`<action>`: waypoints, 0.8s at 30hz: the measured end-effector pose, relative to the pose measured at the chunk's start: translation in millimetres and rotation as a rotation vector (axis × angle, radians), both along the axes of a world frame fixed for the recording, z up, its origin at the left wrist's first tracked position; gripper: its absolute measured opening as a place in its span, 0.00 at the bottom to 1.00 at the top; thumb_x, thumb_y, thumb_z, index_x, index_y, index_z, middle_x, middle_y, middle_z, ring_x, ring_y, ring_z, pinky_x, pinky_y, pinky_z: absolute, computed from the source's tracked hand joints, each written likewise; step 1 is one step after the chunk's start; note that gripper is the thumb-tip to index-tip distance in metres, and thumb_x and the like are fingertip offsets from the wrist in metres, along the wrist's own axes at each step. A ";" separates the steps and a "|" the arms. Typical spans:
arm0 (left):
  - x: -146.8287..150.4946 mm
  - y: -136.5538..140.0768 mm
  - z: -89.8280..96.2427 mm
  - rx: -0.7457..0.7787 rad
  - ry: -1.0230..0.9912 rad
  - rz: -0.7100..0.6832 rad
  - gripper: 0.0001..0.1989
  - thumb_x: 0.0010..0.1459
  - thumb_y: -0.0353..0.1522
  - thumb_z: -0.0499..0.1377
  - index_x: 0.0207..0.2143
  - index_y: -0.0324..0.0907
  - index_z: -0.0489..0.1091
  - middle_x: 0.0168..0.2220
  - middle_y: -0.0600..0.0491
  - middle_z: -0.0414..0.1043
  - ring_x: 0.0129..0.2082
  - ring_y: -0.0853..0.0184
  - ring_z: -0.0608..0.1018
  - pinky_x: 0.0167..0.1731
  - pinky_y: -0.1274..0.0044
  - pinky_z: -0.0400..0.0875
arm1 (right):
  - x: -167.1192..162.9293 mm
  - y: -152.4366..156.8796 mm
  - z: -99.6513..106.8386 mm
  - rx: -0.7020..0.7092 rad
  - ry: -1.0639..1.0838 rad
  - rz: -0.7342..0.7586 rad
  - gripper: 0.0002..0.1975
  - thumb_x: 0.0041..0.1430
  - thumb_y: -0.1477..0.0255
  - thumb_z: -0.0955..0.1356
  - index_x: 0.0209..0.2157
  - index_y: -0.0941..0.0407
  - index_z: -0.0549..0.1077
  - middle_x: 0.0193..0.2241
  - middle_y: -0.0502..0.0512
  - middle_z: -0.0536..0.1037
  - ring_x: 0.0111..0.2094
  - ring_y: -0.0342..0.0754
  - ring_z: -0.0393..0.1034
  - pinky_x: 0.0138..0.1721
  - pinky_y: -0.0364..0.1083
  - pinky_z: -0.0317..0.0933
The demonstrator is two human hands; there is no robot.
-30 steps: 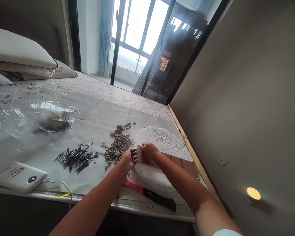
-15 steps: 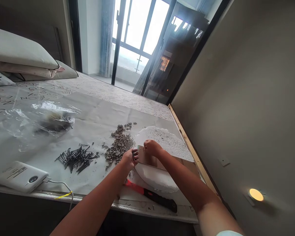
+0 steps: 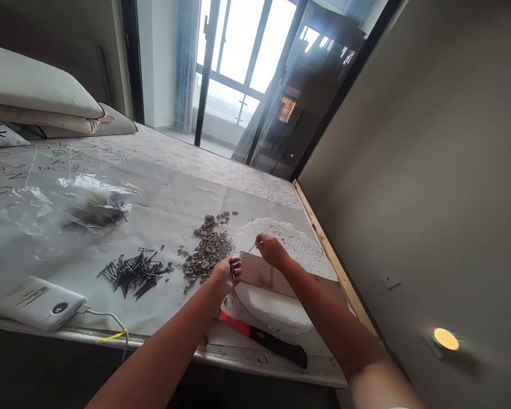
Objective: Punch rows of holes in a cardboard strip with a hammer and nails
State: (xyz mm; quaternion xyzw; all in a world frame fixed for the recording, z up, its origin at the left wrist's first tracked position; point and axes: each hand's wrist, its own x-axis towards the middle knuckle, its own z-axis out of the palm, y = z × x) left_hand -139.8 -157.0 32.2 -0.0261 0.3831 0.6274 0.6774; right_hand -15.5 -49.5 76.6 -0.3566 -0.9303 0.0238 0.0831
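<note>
My right hand (image 3: 273, 250) pinches a thin nail (image 3: 252, 248) just above the far left part of a brown board (image 3: 266, 276). A row of small dots, holes or nail heads, runs along the board's far edge. My left hand (image 3: 229, 272) is curled at the board's left end, with dark nails partly showing between its fingers. The board rests across a white foam block (image 3: 276, 309), with its rough white surface showing beyond. Nearer me lies a tool with a red and black handle (image 3: 276, 345), its head hidden by my left forearm.
Grey gravel (image 3: 206, 250) lies left of the board. Farther left are a heap of dark nails (image 3: 136, 271), a clear plastic bag (image 3: 89, 207) with something dark inside, and a white power bank (image 3: 42, 304) with a cable. A wooden rail (image 3: 323, 238) runs along the right wall.
My right hand has lifted slightly off the board, up and to the right, and the nail in its fingers now shows. My left hand has hardly moved.
</note>
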 end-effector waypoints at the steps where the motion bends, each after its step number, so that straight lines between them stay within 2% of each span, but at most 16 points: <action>1: 0.0 0.6 0.1 -0.009 0.011 0.007 0.10 0.61 0.30 0.47 0.26 0.40 0.59 0.18 0.58 0.61 0.11 0.77 0.61 0.11 0.84 0.51 | -0.7 -0.6 2.5 -0.015 0.037 0.019 0.10 0.64 0.74 0.59 0.39 0.60 0.71 0.35 0.58 0.77 0.35 0.45 0.70 0.35 0.41 0.58; 6: 2.7 2.5 2.9 -0.023 0.085 -0.016 0.12 0.62 0.30 0.45 0.27 0.39 0.62 0.18 0.54 0.64 0.16 0.71 0.70 0.15 0.81 0.62 | -12.3 -17.9 5.2 -0.228 0.182 0.304 0.06 0.57 0.75 0.65 0.34 0.57 0.75 0.32 0.54 0.78 0.33 0.44 0.70 0.35 0.41 0.61; 9: 2.9 0.8 5.2 0.048 0.086 -0.071 0.12 0.62 0.31 0.46 0.26 0.39 0.62 0.16 0.55 0.61 0.13 0.73 0.66 0.13 0.82 0.58 | -16.7 -24.3 3.1 -0.247 0.215 0.353 0.08 0.57 0.74 0.65 0.37 0.56 0.77 0.36 0.55 0.78 0.35 0.45 0.71 0.37 0.43 0.63; 12: -1.3 -1.9 7.9 0.064 0.039 -0.100 0.14 0.63 0.33 0.45 0.26 0.39 0.61 0.15 0.59 0.57 0.10 0.77 0.58 0.11 0.84 0.49 | -12.7 -18.8 1.2 -0.202 0.301 0.215 0.11 0.57 0.76 0.65 0.41 0.56 0.76 0.40 0.57 0.79 0.37 0.46 0.73 0.41 0.45 0.64; 15: -6.0 -3.1 11.4 0.057 0.040 -0.068 0.14 0.64 0.35 0.44 0.28 0.39 0.62 0.16 0.60 0.55 0.10 0.79 0.55 0.10 0.85 0.47 | -3.2 -16.3 -7.2 -0.212 0.389 0.079 0.11 0.56 0.76 0.65 0.40 0.57 0.77 0.40 0.58 0.79 0.39 0.48 0.74 0.43 0.47 0.66; 19: -5.4 -0.4 14.0 0.112 0.058 -0.010 0.06 0.61 0.29 0.50 0.30 0.39 0.62 0.16 0.62 0.53 0.11 0.80 0.55 0.11 0.86 0.49 | 7.3 -35.5 -33.2 -0.467 0.661 -0.013 0.14 0.57 0.69 0.64 0.43 0.56 0.75 0.41 0.58 0.79 0.42 0.50 0.74 0.44 0.48 0.67; 21: -3.5 2.0 13.3 0.124 0.046 -0.008 0.05 0.60 0.25 0.50 0.30 0.39 0.61 0.16 0.62 0.52 0.12 0.79 0.57 0.13 0.86 0.50 | 11.0 -46.6 -44.3 -0.552 0.766 -0.043 0.15 0.57 0.68 0.64 0.45 0.56 0.74 0.41 0.58 0.79 0.42 0.49 0.74 0.43 0.48 0.67; 24: -3.1 4.9 10.5 0.155 0.073 -0.015 0.06 0.58 0.25 0.51 0.28 0.40 0.59 0.16 0.63 0.50 0.13 0.79 0.56 0.13 0.86 0.48 | 17.6 -51.5 -47.0 -0.459 0.730 -0.112 0.13 0.55 0.70 0.65 0.40 0.57 0.76 0.38 0.58 0.79 0.39 0.49 0.74 0.41 0.48 0.67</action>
